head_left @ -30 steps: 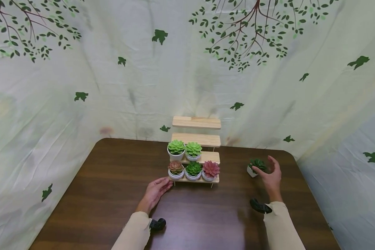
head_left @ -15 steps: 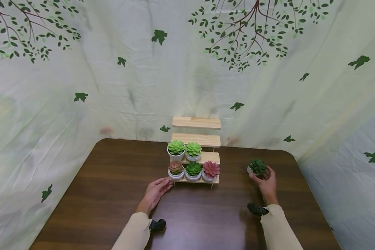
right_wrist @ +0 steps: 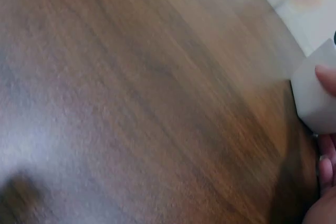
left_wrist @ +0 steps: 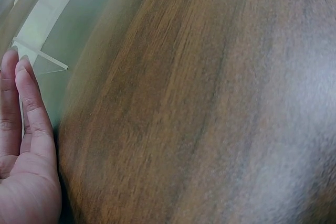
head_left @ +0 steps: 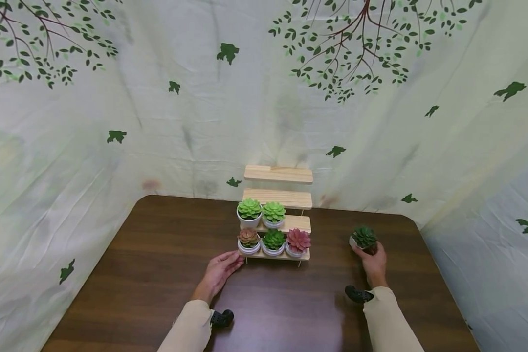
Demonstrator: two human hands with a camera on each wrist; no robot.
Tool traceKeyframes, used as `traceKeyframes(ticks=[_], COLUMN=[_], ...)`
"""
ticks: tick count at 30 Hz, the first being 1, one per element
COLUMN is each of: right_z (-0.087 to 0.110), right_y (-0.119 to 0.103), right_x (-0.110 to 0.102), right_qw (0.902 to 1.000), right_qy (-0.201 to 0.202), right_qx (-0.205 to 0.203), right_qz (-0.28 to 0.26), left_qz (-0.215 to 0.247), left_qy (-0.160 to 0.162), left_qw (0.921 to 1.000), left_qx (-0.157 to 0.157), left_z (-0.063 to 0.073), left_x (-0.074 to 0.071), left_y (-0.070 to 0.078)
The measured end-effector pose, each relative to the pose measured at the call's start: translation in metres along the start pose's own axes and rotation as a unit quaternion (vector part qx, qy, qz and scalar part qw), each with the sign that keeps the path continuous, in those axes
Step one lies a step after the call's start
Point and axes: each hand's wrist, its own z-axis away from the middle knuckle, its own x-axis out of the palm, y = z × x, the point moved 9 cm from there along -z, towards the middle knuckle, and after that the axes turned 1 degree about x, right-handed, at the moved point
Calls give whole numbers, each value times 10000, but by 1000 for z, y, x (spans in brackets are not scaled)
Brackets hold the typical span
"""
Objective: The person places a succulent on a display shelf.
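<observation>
My right hand (head_left: 374,264) grips a dark green succulent (head_left: 364,236) in a white pot at the table's right side. The right wrist view shows its angular pot (right_wrist: 315,93) with a thumb on one side and fingers under it. My left hand (head_left: 220,274) touches the lower left corner of a tiered wooden plant stand (head_left: 278,197), its fingers nearly straight. In the left wrist view these fingers (left_wrist: 32,98) lie close to a thin leg of the stand. On the bottom tier sit a brownish succulent (head_left: 248,238), a green succulent (head_left: 274,239) and a pink succulent (head_left: 298,240).
Two light green succulents in white pots, one at the left end (head_left: 249,209) and one beside it (head_left: 274,212), stand on the second tier. Bare boards form the upper two tiers. Behind the brown table (head_left: 180,230) hangs a leaf-patterned cloth (head_left: 202,127).
My right hand has closed round the potted dark green succulent, coming in from its right and tilting it slightly. The left hand stays at the stand's corner.
</observation>
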Motion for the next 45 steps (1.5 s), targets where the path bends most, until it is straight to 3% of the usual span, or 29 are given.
traceKeyframes(ticks=[7, 15, 22, 28, 35, 45], right_z=[1, 3, 3, 7, 11, 13], right_y=[5, 2, 5, 4, 4, -2], right_x=[0, -4, -3, 0, 4, 14], right_qw=[9999, 9992, 9999, 9997, 9986, 9971], right_qy=[-107, 46, 53, -214, -445, -759], right_qx=[82, -287, -111, -58, -22, 53], right_qz=[65, -281, -106, 38, 287, 87], left_qz=[-19, 13, -4, 39, 146, 70], left_qy=[-67, -43, -74, -226, -80, -16], left_qw=[10000, 9999, 9998, 9996, 9998, 10000], left_qx=[66, 113, 168, 181, 65, 36], left_z=[0, 0, 0, 0, -2, -3], left_x=[0, 0, 0, 1, -1, -2], left_y=[0, -2, 0, 1, -1, -2])
